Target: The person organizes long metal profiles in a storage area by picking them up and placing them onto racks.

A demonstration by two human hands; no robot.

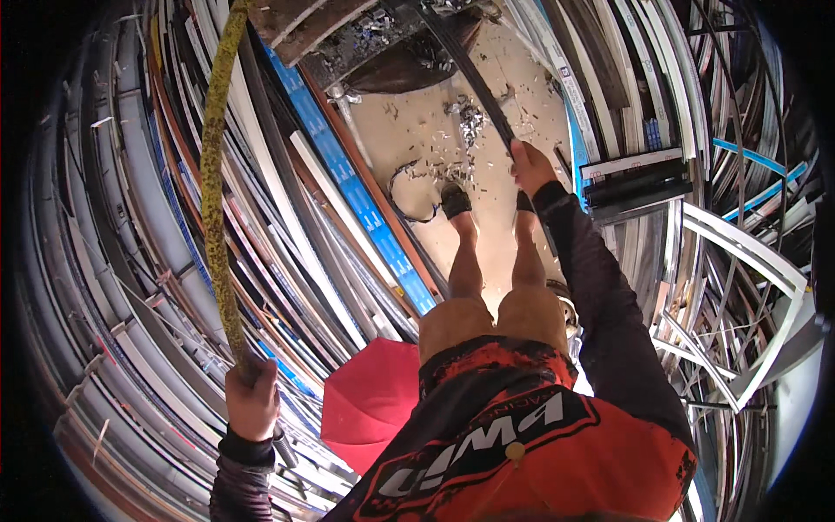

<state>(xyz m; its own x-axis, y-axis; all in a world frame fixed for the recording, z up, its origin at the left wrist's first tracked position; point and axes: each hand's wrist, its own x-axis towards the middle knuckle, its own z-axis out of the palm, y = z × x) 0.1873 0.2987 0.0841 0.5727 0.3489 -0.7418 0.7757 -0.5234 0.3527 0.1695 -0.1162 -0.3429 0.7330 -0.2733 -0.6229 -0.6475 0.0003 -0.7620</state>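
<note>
My left hand [251, 402] is closed around the lower end of a long pole [213, 165] with a mottled yellow and dark surface. The pole rises past the top edge, in front of the racked bars on the left. My right hand [532, 168], arm stretched forward, grips a long dark bar [465, 70]. From the hand this bar runs up toward the upper middle; its lower part passes behind my sleeve. A red umbrella-like panelled thing [370, 400] lies beside my left thigh.
Dense stacks of long profiles [130, 287] line the left, with a blue-wrapped length [361, 209] nearest the floor. More profiles [600, 78] and a white frame [783, 278] stand at right. Metal scraps [470, 122] and a dark loop [409, 196] lie on the floor [487, 252].
</note>
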